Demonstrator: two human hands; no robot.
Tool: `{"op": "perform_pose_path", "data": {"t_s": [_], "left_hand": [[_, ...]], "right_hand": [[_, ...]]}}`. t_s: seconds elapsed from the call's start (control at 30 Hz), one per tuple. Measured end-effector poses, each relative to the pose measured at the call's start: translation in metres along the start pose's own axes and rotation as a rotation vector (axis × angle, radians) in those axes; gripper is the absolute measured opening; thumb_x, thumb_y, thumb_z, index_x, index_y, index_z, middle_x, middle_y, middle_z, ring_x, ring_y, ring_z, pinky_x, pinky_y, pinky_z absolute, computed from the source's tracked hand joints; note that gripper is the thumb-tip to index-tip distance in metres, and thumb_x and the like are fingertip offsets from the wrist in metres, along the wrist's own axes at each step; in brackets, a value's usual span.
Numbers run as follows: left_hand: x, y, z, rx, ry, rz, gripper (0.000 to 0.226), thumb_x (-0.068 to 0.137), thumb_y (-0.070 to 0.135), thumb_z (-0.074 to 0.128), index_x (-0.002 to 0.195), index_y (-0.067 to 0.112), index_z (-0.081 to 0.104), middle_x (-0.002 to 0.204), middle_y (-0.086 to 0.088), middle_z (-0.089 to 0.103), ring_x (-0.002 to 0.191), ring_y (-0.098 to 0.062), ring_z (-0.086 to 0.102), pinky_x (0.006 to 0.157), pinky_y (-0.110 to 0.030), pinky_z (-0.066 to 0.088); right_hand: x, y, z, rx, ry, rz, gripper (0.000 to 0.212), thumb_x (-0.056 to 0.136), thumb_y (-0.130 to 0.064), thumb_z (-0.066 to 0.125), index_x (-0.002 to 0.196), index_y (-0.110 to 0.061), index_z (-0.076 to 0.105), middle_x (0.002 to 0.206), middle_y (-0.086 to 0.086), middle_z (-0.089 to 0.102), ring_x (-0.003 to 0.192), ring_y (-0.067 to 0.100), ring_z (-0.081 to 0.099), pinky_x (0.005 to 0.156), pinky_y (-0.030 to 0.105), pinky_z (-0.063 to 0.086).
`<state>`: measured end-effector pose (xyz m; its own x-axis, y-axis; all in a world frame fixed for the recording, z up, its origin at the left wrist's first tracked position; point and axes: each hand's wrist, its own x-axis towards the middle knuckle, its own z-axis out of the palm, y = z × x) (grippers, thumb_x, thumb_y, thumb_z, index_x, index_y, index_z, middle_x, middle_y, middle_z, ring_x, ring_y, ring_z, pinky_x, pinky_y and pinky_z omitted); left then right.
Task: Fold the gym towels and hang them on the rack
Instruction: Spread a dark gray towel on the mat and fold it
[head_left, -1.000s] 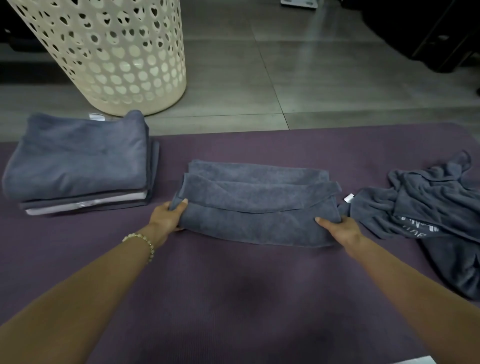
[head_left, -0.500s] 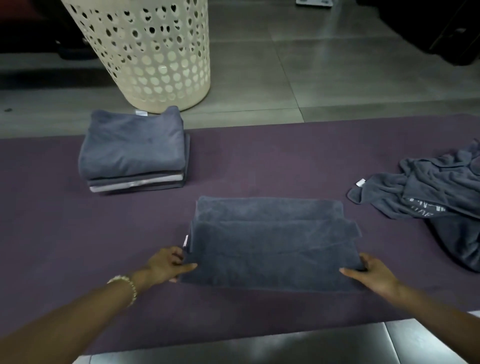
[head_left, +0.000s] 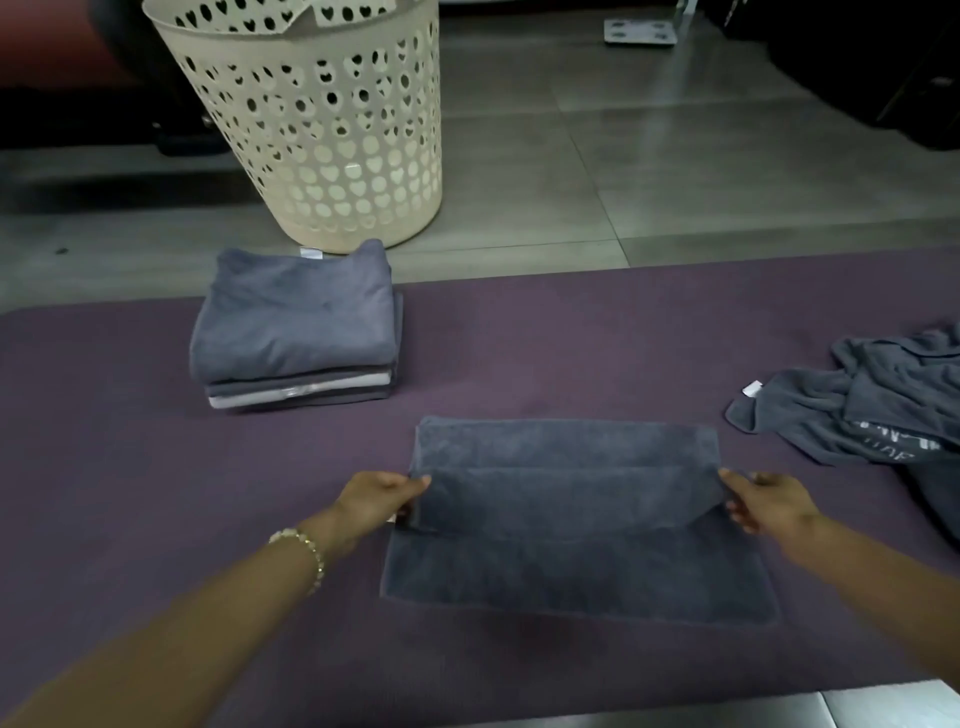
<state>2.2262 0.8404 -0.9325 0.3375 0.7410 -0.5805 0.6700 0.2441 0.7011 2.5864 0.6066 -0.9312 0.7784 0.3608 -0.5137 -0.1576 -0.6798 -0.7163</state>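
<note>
Dim indoor light; pale glare streaks the tiled floor (head_left: 597, 156) at top. Wide-angle bending curves the edges, and the forearms are softly blurred.

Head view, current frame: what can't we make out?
All in the head view:
- Rack: nowhere in frame.
- Crumpled towels: cut by the right edge; print too creased and blurred to read.
- Folded stack: layer count unclear, edges merge.
- Basket: wall hides any contents; top cut by the upper edge.
- Left hand and right hand: some fingers hidden under the middle towel fold they grip.
</note>
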Motion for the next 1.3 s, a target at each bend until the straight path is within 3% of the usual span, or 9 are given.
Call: {"op": "perform_pose_path", "data": {"t_s": [0.17,0.37,0.5,0.63,0.77,0.97,1.1,1.2,1.3], "left_hand": [[0.022,0.034,-0.007,-0.576,0.06,-0.06,0.011,0.094,0.027,0.058,0.092,0.016,0.061,0.082,0.002,0.061,0.077,-0.011,0.056,0.071,-0.021,0.047],[0.052,0.024,0.009,-0.211,0.129,0.045,0.044,0.091,0.05,0.055,0.108,0.01,0.06,0.104,-0.011,0.065,0.103,-0.027,0.06,0.088,-0.036,0.047],[0.063,0.017,0.018,-0.041,0.134,0.142,0.028,0.09,0.02,0.063,0.114,0.005,0.06,0.108,-0.007,0.066,0.102,-0.024,0.063,0.088,-0.029,0.05],[0.069,0.017,0.022,0.005,0.254,0.1,0.021,0.089,0.025,0.065,0.101,0.01,0.058,0.09,-0.004,0.063,0.084,-0.019,0.058,0.07,-0.022,0.043],[0.079,0.017,0.021,0.038,0.303,0.14,0.02,0.088,0.031,0.065,0.097,0.013,0.061,0.085,-0.006,0.061,0.08,-0.019,0.055,0.077,-0.028,0.045],[0.088,0.03,0.026,-0.13,0.417,0.113,0.021,0.09,0.027,0.064,0.084,0.006,0.064,0.067,0.002,0.054,0.072,-0.015,0.048,0.056,-0.015,0.037],[0.092,0.027,0.023,-0.204,0.474,-0.004,0.02,0.089,0.028,0.065,0.086,0.008,0.066,0.064,0.004,0.053,0.072,-0.016,0.049,0.069,-0.024,0.038],[0.088,0.026,0.02,-0.143,0.456,-0.007,0.02,0.09,0.025,0.065,0.093,0.005,0.066,0.073,-0.001,0.057,0.08,-0.019,0.054,0.074,-0.024,0.04],[0.079,0.017,0.011,0.119,0.422,0.028,0.032,0.087,0.035,0.066,0.093,0.004,0.062,0.084,-0.006,0.061,0.091,-0.027,0.061,0.078,-0.027,0.041]], "right_hand": [[0.005,-0.026,-0.017,0.374,-0.177,0.072,0.014,0.1,-0.022,0.045,0.096,-0.014,0.055,0.069,0.007,0.069,0.055,0.013,0.067,0.044,0.018,0.053],[0.038,-0.012,-0.007,0.132,-0.069,-0.03,0.032,0.096,-0.026,0.055,0.115,-0.001,0.059,0.112,0.016,0.06,0.088,0.024,0.057,0.069,0.029,0.047],[0.045,-0.002,0.007,-0.021,-0.032,-0.077,0.041,0.088,-0.022,0.067,0.121,-0.001,0.056,0.115,0.007,0.058,0.105,0.022,0.054,0.093,0.036,0.043],[0.05,-0.002,0.017,-0.11,0.073,-0.141,0.025,0.087,-0.02,0.069,0.096,0.001,0.059,0.093,0.012,0.06,0.088,0.025,0.054,0.078,0.033,0.04],[0.057,-0.004,0.021,-0.147,0.11,-0.221,0.042,0.088,-0.024,0.067,0.061,-0.008,0.039,0.062,0.01,0.037,0.061,0.017,0.034,0.057,0.033,0.032],[0.074,-0.009,0.021,-0.041,0.181,-0.224,0.04,0.09,-0.022,0.065,0.057,-0.005,0.049,0.061,0.006,0.037,0.053,0.007,0.032,0.047,0.012,0.032],[0.082,-0.019,0.017,-0.077,0.216,-0.177,0.034,0.089,-0.024,0.065,0.073,0.007,0.065,0.05,-0.002,0.046,0.056,0.01,0.037,0.048,0.005,0.034],[0.081,-0.021,0.02,-0.072,0.191,-0.139,0.025,0.088,-0.015,0.067,0.096,0.008,0.068,0.08,0.01,0.064,0.076,0.013,0.052,0.06,0.004,0.039],[0.07,-0.024,0.025,-0.174,0.226,-0.183,0.031,0.085,-0.012,0.069,0.11,0.006,0.063,0.111,0.014,0.061,0.099,0.025,0.056,0.091,0.03,0.042]]}}
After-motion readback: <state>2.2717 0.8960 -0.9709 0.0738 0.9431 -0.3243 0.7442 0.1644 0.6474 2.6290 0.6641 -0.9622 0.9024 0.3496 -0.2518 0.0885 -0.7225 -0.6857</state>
